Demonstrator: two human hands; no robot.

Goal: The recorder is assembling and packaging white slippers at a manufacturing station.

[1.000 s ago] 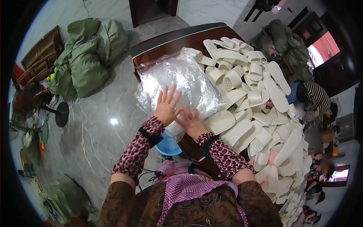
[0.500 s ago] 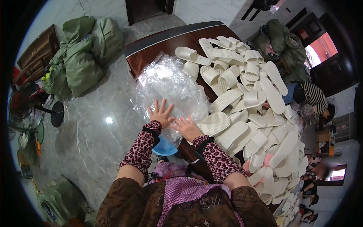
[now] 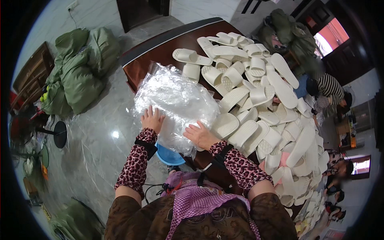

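A stack of clear plastic bags lies on the dark red-brown table. My left hand rests at the near left edge of the bags, fingers apart. Flat on their near right part lies my right hand, its fingers stretched out; neither hand holds anything. To the right of the bags a large heap of cream slide slippers covers the table, the nearest slippers just beyond my right hand. Below the bags a blue basin shows in part.
Stuffed green sacks stand on the grey floor at the left, near a fan stand. Another green sack is at lower left. At the right, a person in a striped top bends by the heap; more people sit farther along.
My hands have moved apart, the left going toward the left edge of the bags. The bags look flatter and more spread out. The view has shifted a little.
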